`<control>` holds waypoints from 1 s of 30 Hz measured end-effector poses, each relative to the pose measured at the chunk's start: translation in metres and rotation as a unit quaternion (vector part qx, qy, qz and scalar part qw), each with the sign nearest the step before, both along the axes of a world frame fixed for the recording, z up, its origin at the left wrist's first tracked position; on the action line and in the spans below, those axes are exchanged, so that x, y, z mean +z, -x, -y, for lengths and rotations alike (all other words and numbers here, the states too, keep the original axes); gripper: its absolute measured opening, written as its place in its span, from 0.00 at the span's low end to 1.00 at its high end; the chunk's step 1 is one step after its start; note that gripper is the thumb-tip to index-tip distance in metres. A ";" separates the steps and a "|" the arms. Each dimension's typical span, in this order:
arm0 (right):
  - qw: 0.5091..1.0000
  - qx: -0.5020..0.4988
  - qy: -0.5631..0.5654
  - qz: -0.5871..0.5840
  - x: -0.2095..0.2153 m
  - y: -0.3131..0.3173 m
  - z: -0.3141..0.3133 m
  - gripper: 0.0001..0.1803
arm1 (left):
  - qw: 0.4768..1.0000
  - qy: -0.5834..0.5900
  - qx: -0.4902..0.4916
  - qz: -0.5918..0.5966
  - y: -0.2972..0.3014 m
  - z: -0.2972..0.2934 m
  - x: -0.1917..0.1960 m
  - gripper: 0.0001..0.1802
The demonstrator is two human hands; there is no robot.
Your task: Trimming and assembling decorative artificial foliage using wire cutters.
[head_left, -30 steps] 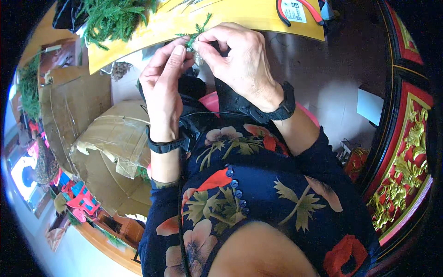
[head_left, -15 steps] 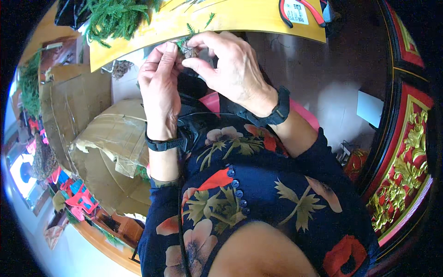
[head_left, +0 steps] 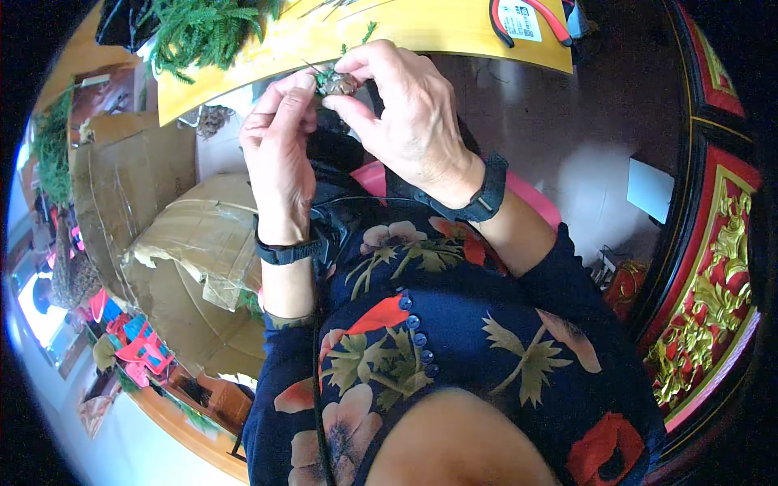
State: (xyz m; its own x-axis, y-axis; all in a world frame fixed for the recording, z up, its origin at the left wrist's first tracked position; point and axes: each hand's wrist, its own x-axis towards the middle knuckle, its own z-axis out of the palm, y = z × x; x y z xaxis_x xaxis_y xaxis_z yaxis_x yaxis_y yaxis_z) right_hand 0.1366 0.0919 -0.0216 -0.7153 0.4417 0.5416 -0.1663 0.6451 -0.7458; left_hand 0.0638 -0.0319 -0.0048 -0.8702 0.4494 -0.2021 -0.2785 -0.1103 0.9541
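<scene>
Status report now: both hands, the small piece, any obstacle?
Left hand and right hand pinch small brown-green piece together. Yellow sheet behind. Nothing in the way.

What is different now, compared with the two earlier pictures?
The small brown and green piece has turned between the fingers: the green sprig that stood up above it no longer shows. Both the left hand and the right hand hold it as before, near the yellow sheet.

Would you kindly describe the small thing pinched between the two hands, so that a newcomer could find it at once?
Start at the yellow sheet across the top of the view. Just below its lower edge the left hand and right hand meet, fingertips together. Between them sits a small brownish lump with green sprigs, far smaller than the loose fern foliage lying on the sheet.
</scene>
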 end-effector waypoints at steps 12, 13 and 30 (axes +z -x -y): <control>0.995 0.024 0.094 -0.003 0.001 -0.001 0.005 0.22 | 0.957 0.084 0.026 -0.276 -0.010 -0.009 -0.004 0.08; 0.995 0.026 0.101 -0.006 0.001 -0.001 0.005 0.22 | 0.954 0.088 0.033 -0.285 -0.011 -0.011 -0.003 0.08; 0.939 0.211 0.243 0.119 0.005 0.009 -0.017 0.08 | 0.994 0.010 -0.057 -0.089 -0.001 0.015 0.010 0.06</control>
